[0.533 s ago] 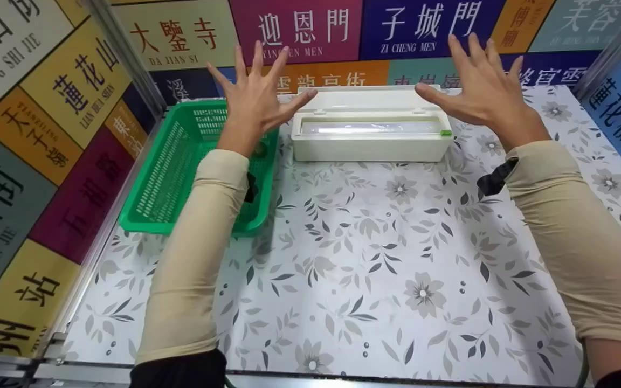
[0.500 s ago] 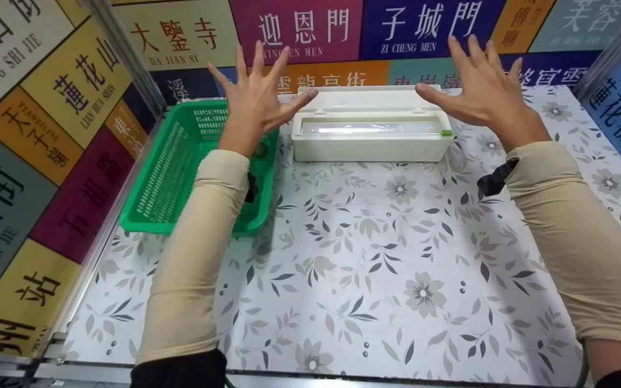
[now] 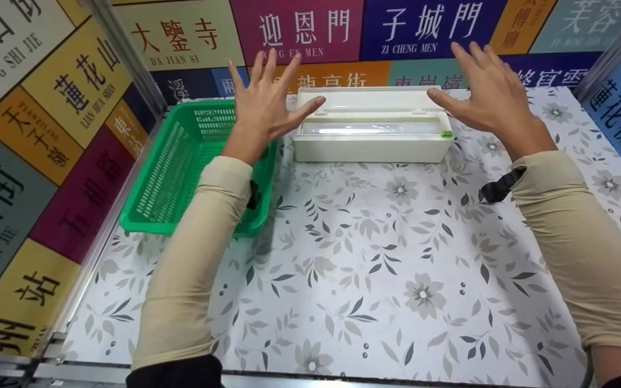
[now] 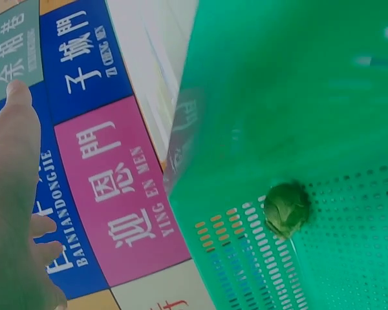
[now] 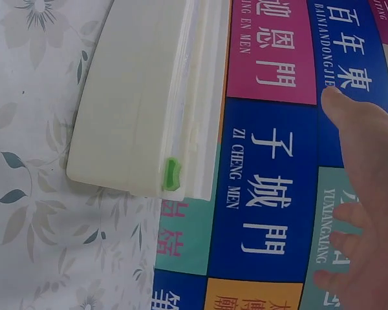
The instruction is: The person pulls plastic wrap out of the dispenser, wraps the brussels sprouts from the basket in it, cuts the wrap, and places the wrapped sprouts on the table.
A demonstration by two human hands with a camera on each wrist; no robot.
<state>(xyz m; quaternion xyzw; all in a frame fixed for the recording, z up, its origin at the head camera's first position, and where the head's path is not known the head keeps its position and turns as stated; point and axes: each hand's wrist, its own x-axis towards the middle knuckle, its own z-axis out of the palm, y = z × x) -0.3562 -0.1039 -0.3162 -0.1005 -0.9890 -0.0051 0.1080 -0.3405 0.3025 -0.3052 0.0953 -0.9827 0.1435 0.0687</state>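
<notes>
1. Left hand and right hand had shifted slightly rightward, fingers apart, empty.
2. The box sat toward the table's back.
3. I judged it light, stiff, smooth; best gripped by its ends.

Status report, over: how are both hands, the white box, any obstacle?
Left hand and right hand raised, holding nothing. White box on table, lid open. Green basket at its left, apparently not blocking.
</notes>
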